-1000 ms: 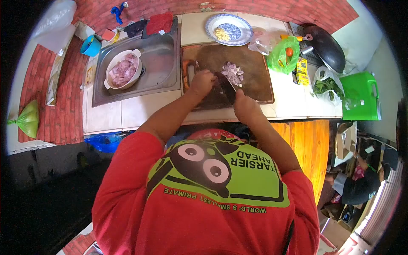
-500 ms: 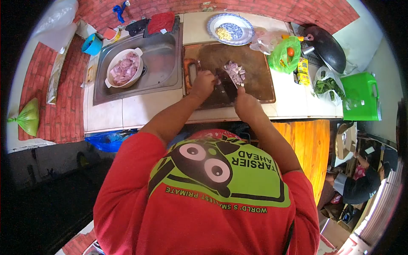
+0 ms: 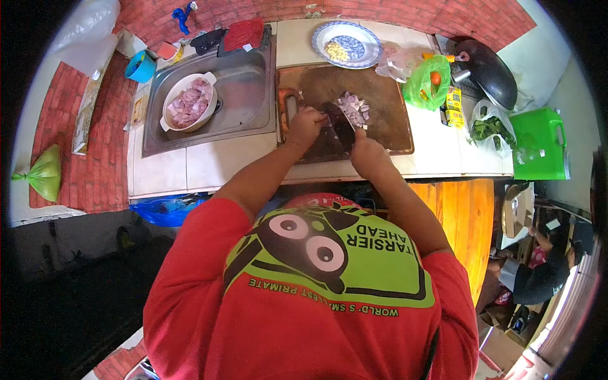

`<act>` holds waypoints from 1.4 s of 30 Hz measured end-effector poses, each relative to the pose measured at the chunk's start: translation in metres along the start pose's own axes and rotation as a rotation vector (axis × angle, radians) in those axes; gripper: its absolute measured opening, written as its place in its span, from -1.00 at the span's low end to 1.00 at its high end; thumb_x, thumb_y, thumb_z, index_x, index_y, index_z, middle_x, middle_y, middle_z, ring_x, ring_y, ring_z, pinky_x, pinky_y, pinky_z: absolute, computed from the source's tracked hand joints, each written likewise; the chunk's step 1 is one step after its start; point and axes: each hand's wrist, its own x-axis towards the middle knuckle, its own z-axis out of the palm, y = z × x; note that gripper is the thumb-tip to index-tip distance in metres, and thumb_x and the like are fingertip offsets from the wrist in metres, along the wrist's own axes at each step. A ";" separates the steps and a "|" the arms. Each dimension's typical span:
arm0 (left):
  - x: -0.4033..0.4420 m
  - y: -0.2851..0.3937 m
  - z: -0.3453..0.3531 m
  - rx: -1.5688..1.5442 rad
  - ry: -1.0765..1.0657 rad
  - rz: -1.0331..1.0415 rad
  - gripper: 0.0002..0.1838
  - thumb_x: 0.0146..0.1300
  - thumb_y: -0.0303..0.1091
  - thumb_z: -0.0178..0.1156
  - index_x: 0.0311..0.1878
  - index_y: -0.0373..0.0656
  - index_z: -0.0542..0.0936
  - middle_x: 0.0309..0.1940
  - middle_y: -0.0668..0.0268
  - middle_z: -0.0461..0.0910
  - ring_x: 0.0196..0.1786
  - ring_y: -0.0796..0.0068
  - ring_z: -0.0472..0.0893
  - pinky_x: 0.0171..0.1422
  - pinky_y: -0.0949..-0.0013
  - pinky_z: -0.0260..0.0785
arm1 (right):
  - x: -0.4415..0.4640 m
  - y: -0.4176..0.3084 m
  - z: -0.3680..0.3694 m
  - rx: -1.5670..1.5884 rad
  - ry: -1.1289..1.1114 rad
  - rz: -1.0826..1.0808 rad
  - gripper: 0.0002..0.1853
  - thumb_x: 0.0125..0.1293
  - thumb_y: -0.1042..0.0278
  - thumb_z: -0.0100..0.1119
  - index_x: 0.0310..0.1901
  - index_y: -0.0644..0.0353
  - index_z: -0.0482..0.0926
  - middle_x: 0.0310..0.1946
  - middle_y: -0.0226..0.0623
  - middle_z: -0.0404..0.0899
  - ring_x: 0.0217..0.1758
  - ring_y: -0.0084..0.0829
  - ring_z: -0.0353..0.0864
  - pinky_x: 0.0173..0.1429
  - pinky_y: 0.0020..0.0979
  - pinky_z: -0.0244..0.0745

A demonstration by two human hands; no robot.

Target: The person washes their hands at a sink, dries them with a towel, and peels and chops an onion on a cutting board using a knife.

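On the brown wooden cutting board, my right hand is wrapped round the handle of a wide dark-bladed knife. The blade points away from me and slants to the left. My left hand is closed just left of the blade, its fingertips pinched on a small purple piece that looks like onion, mostly hidden by the fingers. A heap of chopped red onion lies against the blade's right side.
A white bowl of raw meat stands in the metal sink. Behind the board sits a blue-patterned plate with chopped garlic. To the right are a green bag, leafy greens, a wok and a green container.
The whole view has shifted slightly to the right. Both hands and the knife keep nearly the same place on the board, and the onion heap looks much the same.
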 end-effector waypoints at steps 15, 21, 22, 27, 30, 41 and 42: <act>-0.001 -0.003 0.002 0.010 0.048 -0.004 -0.88 0.00 -0.38 0.33 -0.37 -0.18 0.69 -0.41 0.14 0.59 -0.26 0.10 0.58 -0.08 0.15 0.40 | 0.012 0.008 0.029 0.023 0.047 -0.045 -0.75 0.29 0.42 -0.15 -0.06 0.40 0.28 -0.37 0.33 0.56 -0.24 0.26 0.58 -0.09 0.15 0.45; -0.005 -0.011 0.005 0.024 0.021 0.011 -0.86 0.01 -0.35 0.34 -0.38 -0.20 0.69 -0.40 0.14 0.60 -0.24 0.09 0.58 -0.06 0.15 0.40 | -0.007 -0.005 0.004 0.038 0.098 0.004 -0.73 0.27 0.43 -0.13 -0.06 0.42 0.28 -0.39 0.35 0.55 -0.24 0.27 0.58 -0.10 0.15 0.45; -0.006 -0.012 0.005 -0.012 0.022 -0.001 -0.85 0.01 -0.34 0.35 -0.38 -0.20 0.68 -0.39 0.14 0.61 -0.23 0.09 0.58 -0.06 0.15 0.40 | -0.008 -0.003 0.005 0.046 0.093 -0.007 -0.74 0.26 0.43 -0.12 -0.08 0.41 0.28 -0.39 0.34 0.55 -0.24 0.26 0.58 -0.10 0.15 0.45; -0.005 -0.013 0.005 -0.014 0.021 0.004 -0.82 -0.02 -0.31 0.37 -0.37 -0.20 0.69 -0.38 0.14 0.62 -0.21 0.11 0.58 -0.05 0.17 0.41 | -0.008 0.002 0.015 0.045 0.094 -0.046 -0.77 0.25 0.45 -0.12 -0.11 0.39 0.27 -0.40 0.33 0.56 -0.24 0.26 0.58 -0.12 0.14 0.46; -0.008 -0.005 -0.001 -0.029 0.051 -0.006 -0.83 -0.02 -0.33 0.37 -0.35 -0.19 0.70 -0.38 0.14 0.62 -0.23 0.11 0.59 -0.06 0.19 0.42 | 0.002 0.001 0.027 0.026 0.077 -0.013 -0.78 0.27 0.44 -0.15 -0.10 0.38 0.27 -0.38 0.34 0.56 -0.21 0.25 0.59 -0.09 0.13 0.46; -0.011 0.011 -0.014 0.008 -0.004 -0.085 -0.87 0.00 -0.38 0.35 -0.37 -0.20 0.69 -0.40 0.14 0.61 -0.26 0.13 0.59 -0.11 0.21 0.43 | 0.001 -0.013 0.010 0.048 0.092 0.022 -0.75 0.32 0.39 -0.14 -0.05 0.35 0.28 -0.35 0.32 0.57 -0.21 0.26 0.58 -0.06 0.14 0.44; -0.011 0.009 -0.012 0.007 -0.005 -0.086 -0.87 0.00 -0.38 0.35 -0.37 -0.20 0.69 -0.40 0.14 0.61 -0.26 0.13 0.59 -0.11 0.21 0.43 | -0.001 -0.013 0.010 0.048 0.091 0.023 -0.75 0.32 0.39 -0.14 -0.05 0.35 0.28 -0.35 0.32 0.57 -0.21 0.26 0.58 -0.06 0.14 0.44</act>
